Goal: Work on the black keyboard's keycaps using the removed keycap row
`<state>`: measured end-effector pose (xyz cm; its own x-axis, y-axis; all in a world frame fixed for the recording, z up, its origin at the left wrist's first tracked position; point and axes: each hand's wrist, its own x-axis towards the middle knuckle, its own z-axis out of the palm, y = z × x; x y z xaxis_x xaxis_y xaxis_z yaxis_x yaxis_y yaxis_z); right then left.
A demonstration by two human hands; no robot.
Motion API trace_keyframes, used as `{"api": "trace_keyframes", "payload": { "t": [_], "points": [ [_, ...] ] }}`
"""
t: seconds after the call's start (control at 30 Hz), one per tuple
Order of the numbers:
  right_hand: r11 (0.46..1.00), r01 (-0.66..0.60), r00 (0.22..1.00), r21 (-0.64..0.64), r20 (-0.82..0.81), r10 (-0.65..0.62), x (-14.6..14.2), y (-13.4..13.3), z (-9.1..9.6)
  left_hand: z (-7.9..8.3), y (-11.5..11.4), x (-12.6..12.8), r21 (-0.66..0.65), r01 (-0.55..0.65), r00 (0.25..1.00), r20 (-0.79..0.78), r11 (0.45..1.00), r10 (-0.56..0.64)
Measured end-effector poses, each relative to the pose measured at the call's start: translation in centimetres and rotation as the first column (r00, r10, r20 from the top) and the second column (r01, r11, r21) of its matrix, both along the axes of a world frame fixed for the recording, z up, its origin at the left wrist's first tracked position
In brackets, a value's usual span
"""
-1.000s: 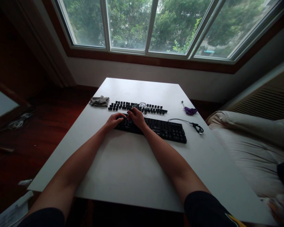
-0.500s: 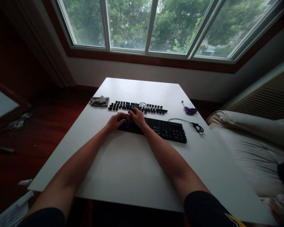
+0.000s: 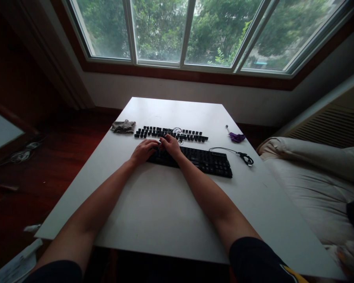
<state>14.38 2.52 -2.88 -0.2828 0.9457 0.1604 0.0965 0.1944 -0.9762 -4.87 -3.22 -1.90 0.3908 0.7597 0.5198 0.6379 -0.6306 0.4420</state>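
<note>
A black keyboard (image 3: 208,160) lies across the white table, its left part covered by my hands. My left hand (image 3: 143,151) rests over the keyboard's left end, fingers bent inward and closed towards my other hand. Beside it, my right hand (image 3: 170,144) is held in a pinch above the keys, its fingertips close to the left ones. Whatever sits between the fingertips is too small and hidden to make out. Just behind the keyboard, loose black keycaps (image 3: 191,137) stand in rows. A ring-shaped wire tool (image 3: 177,130) lies among them.
A crumpled grey cloth (image 3: 124,126) lies at the table's left edge. To the right are a purple cloth (image 3: 236,137), a small brush-like stick (image 3: 227,127) and a coiled black cable (image 3: 246,158). The white table (image 3: 153,212) stands between a window wall and a pale sofa (image 3: 295,184).
My left hand has turned slightly, its back now flatter over the keyboard's left end. My right hand stays almost where it was.
</note>
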Motion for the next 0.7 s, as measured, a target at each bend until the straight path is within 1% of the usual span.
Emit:
{"api": "trace_keyframes", "payload": {
  "t": [0.2,0.27,0.33,0.4,0.47,0.53,0.6,0.7],
  "points": [
    [1.0,-0.003,0.999,-0.006,-0.037,0.003,0.1,0.3,-0.3,0.6,-0.4,0.6,0.029,-0.024,1.0,0.005,0.999,0.024],
    [1.0,-0.008,0.998,-0.011,-0.068,0.007,0.1,0.5,-0.5,0.7,-0.5,0.7,0.047,-0.056,0.998,-0.009,0.997,0.056],
    [1.0,-0.008,0.996,-0.015,-0.091,0.006,0.1,0.7,-0.7,0.7,-0.4,0.5,0.062,-0.13,0.991,-0.02,0.99,0.132],
    [1.0,-0.002,0.994,-0.013,-0.107,0.0,0.1,0.8,-0.8,0.5,-0.2,0.0,0.061,-0.242,0.969,-0.029,0.968,0.244],
    [1.0,0.001,0.993,-0.008,-0.116,-0.002,0.0,0.8,-0.9,0.2,0.1,-1.0,0.046,-0.356,0.933,-0.044,0.933,0.358],
    [1.0,0.004,0.994,-0.009,-0.109,-0.005,0.0,0.8,-0.9,-0.1,0.4,-2.0,0.032,-0.447,0.892,-0.066,0.894,0.448],
    [1.0,0.008,0.996,-0.007,-0.092,-0.009,0.0,0.7,-0.9,-0.6,0.7,-2.8,0.015,-0.507,0.858,-0.091,0.862,0.506],
    [1.0,0.007,0.997,0.001,-0.08,-0.007,0.1,0.6,-0.8,-1.3,1.1,-3.4,-0.01,-0.559,0.823,-0.128,0.829,0.553]
  ]
}}
